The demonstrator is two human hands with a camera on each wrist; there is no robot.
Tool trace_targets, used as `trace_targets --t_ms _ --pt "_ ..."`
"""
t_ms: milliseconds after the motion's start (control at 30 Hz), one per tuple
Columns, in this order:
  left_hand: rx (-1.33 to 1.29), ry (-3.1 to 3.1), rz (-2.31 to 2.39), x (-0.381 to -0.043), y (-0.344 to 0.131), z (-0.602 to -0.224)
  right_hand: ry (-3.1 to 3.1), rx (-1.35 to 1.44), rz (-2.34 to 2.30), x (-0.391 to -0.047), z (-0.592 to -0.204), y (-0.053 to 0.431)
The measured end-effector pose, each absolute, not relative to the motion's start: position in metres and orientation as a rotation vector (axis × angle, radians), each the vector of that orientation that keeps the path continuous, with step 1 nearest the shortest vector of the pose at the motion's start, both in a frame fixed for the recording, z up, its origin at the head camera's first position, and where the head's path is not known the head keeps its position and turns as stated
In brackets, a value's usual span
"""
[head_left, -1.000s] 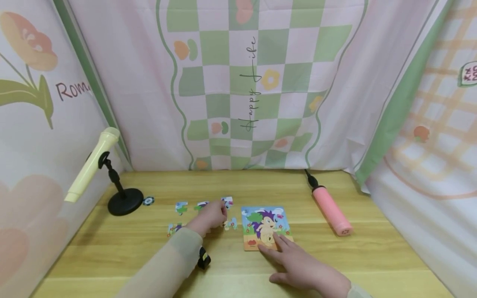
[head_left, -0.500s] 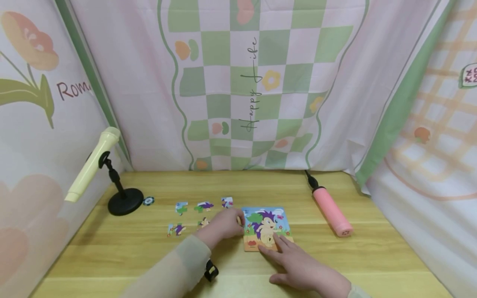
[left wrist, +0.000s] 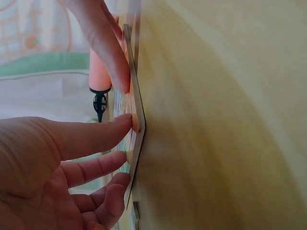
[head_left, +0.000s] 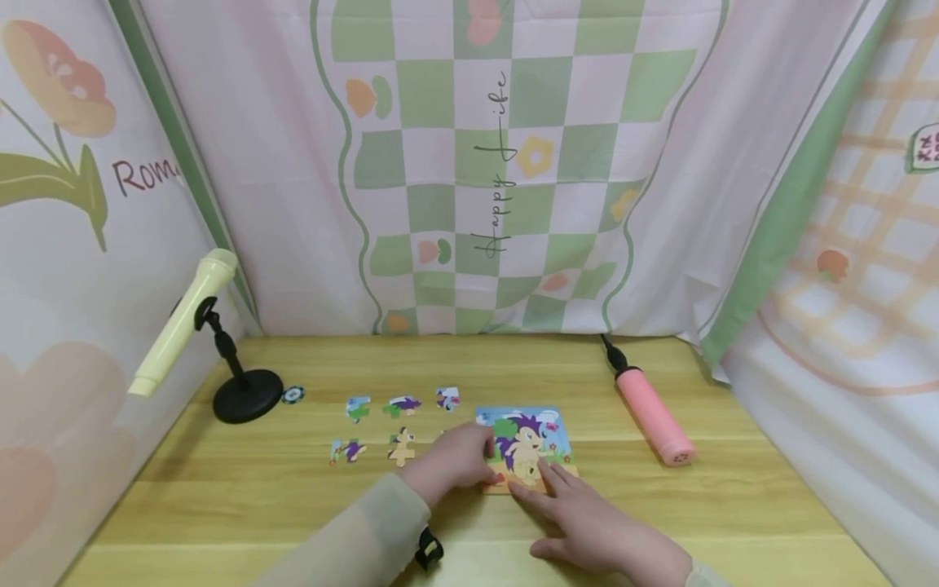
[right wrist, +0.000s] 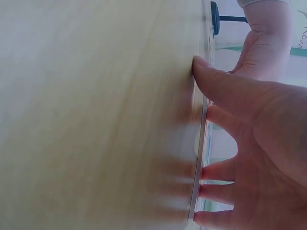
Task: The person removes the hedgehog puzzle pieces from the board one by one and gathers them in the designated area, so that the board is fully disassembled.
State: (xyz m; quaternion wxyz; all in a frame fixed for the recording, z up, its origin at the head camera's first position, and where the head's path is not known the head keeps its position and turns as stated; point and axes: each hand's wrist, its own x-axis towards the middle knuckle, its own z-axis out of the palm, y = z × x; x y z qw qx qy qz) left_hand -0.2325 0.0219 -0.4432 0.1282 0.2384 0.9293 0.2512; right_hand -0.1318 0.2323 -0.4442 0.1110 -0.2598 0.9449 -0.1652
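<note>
- Left hand [head_left: 458,461]: thumb and fingertips touch the left part of the picture board [head_left: 530,436]; cannot tell whether they pinch a piece.
- Right hand [head_left: 587,518]: fingers spread on the board's near right part, grasping nothing.
- Board lies on the table [head_left: 477,542], right of the puzzle pieces [head_left: 403,405].
- Judged partway at most: five pieces plainly remain off the board; any seated on it, cannot tell.
- Far left: microphone [head_left: 183,322]. Right: pink pump [head_left: 654,416].
</note>
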Motion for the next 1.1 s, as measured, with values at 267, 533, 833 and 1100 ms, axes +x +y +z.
trace_targets --t_ms 267,533,833,1100 --pt "0.687 2.708 0.732 -0.2321 0.0234 -0.4442 2.783 -0.764 -0.495 -0.1322 -0.4432 0.2321" --pt "0.683 2.708 0.720 -0.2282 0.0237 -0.4397 2.779 -0.735 -0.482 -0.1322 -0.4433 0.2329" --pt "0.680 2.710 0.735 -0.2278 0.0240 -0.4420 2.764 -0.736 -0.462 -0.1321 -0.4424 0.2329" --pt "0.676 2.702 0.789 -0.2296 0.0227 -0.4481 2.764 -0.722 -0.454 -0.1323 -0.4441 0.2329"
